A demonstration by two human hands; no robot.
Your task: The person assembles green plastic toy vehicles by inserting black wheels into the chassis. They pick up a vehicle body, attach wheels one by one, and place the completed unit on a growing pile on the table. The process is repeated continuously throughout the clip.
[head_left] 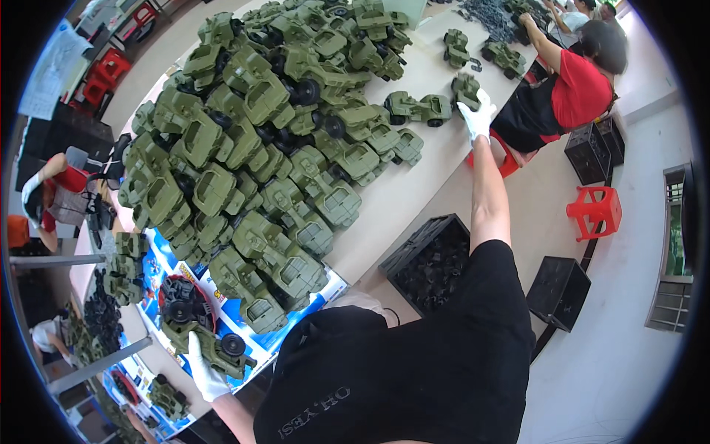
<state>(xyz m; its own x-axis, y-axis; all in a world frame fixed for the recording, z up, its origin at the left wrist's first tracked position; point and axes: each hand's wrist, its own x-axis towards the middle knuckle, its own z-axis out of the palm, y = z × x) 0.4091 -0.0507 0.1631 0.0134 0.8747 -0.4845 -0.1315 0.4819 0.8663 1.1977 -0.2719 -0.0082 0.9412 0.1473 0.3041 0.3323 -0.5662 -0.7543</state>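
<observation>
My left hand (207, 374), in a white glove, holds an olive-green toy jeep (203, 342) with black wheels at the near left edge of the table. Just beyond that jeep sits a round red tub (186, 299) of black wheels. Stretched far out to the right, my right hand (478, 115), also gloved, grips the near end of another toy jeep (465, 89) near the table's right edge. Its palm hides part of that jeep. One more toy jeep (418, 109) stands just left of it. A big heap of toy jeeps (259, 155) covers the table between my hands.
A black crate of dark parts (429, 264) stands on the floor below the table. To the right are a red stool (594, 213) and a black crate (558, 293). A co-worker in red (580, 89) sits at the far right; other people work at the left.
</observation>
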